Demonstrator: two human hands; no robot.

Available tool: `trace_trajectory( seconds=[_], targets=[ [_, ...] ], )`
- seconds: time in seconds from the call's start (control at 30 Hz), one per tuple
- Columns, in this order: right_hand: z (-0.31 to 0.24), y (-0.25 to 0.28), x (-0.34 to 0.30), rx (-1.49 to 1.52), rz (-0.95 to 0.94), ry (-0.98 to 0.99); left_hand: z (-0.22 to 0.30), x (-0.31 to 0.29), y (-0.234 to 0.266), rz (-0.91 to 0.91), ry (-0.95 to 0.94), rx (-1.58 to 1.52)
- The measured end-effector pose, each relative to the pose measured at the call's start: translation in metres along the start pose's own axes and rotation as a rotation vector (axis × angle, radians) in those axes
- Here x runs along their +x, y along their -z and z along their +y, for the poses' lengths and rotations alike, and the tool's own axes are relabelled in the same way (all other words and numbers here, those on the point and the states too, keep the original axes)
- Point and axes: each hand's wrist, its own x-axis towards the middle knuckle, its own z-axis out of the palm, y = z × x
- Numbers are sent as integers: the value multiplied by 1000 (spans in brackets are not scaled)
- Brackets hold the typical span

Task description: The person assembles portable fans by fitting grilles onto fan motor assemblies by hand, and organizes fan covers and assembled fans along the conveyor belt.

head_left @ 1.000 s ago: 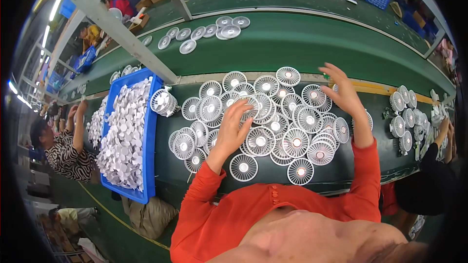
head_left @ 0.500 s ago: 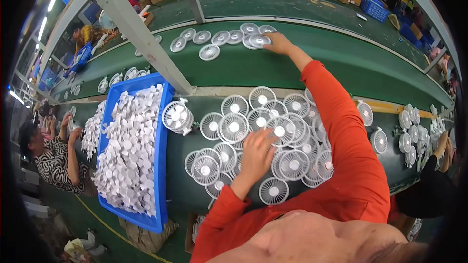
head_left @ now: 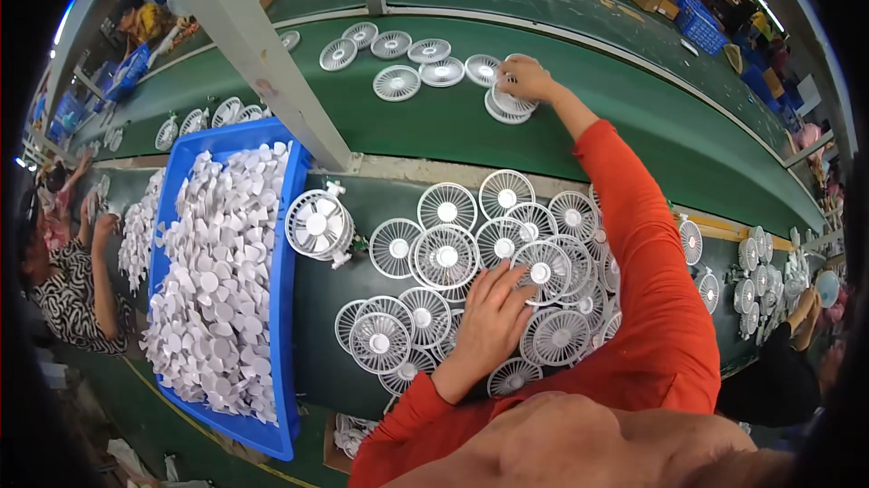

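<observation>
My right hand (head_left: 527, 80) reaches over the far green belt, its fingers curled on a white fan grille (head_left: 514, 104) that overlaps others there. My left hand (head_left: 493, 314) lies with fingers stretched out on a heap of round white fan grilles (head_left: 446, 256) on the near work surface, holding none of them. Part of the heap is hidden behind my right arm. Left of the heap stands a small white fan body (head_left: 319, 224) with its blades showing.
A blue tray (head_left: 282, 307) full of white fan blades stands at the left, beside a slanting grey post (head_left: 244, 49). More grilles (head_left: 396, 82) lie on the far belt (head_left: 634, 117). Co-workers sit at the left and right; fan parts (head_left: 751, 280) cluster at the right.
My right hand has brought grilles on the far belt slightly nearer and to the right. My left hand stays on the heap, fingers still spread. The whole view has shifted a little.
</observation>
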Motion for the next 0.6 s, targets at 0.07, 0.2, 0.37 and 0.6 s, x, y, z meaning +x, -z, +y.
trace_trajectory(
  seconds=[0.07,0.2,0.37,0.6],
  targets=[
    [-43,13,-31,45,-36,160,-1,-3,7,52,-5,-16],
    [-76,39,-90,657,-318,189,4,1,13,113,-23,-21],
    [-110,74,-98,877,-719,395,5,-2,29,166,-55,18],
    [-98,35,24,478,-119,230,10,-15,47,138,-31,23]
  ],
)
